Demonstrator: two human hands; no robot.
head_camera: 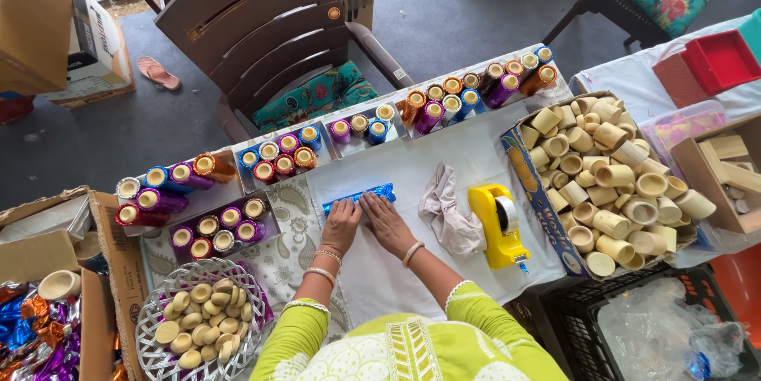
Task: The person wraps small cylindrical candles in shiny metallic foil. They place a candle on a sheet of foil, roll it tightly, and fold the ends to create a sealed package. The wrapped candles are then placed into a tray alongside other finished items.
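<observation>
A: On the white counter [476,160], mid-front, lies a shiny blue foil-wrapped tube [358,195], crinkly and lying sideways.

B: Yep, left hand [342,224] and right hand [386,222] both press flat on it, fingers spread. Yellow tape dispenser [498,224] sits nearby.

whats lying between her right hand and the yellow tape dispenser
A crumpled pale cloth lies on the white table cover between the right hand and the yellow tape dispenser, seen in the head view.
</observation>
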